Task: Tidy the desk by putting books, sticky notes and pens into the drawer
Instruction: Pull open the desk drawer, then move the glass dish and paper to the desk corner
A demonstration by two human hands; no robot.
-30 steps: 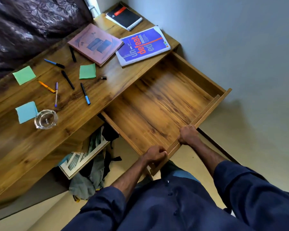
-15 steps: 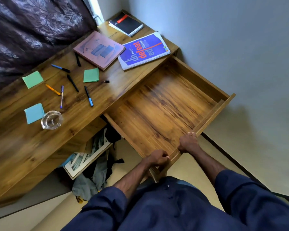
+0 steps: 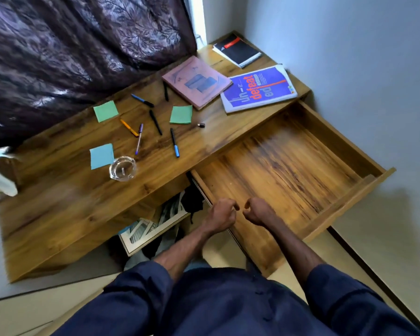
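The wooden drawer point(image 3: 344, 209) stands pulled out at the right, with nothing in it. My left hand point(image 3: 222, 215) and my right hand point(image 3: 255, 210) hover side by side over its near left corner, fingers curled, holding nothing. On the desk point(image 3: 66, 209) lie a pink book point(image 3: 196, 82), a purple booklet point(image 3: 258, 88) and a black notebook point(image 3: 238, 50). Two green sticky notes point(image 3: 106, 111) point(image 3: 181, 114) and a blue sticky note point(image 3: 102, 156) lie among several pens, among them a blue-capped pen point(image 3: 174, 146), an orange pen point(image 3: 129, 127) and a black pen point(image 3: 155, 122).
A glass ashtray point(image 3: 122, 168) sits beside the blue note. A small cap point(image 3: 201, 125) lies near the desk's front edge. A dark curtain point(image 3: 78, 49) hangs behind the desk. Under it lie a framed picture point(image 3: 153, 226) and a bag. The wall is at the right.
Both hands have let go of the drawer's front edge and moved left and forward over the drawer, now close together. The view has shifted, showing more of the curtain.
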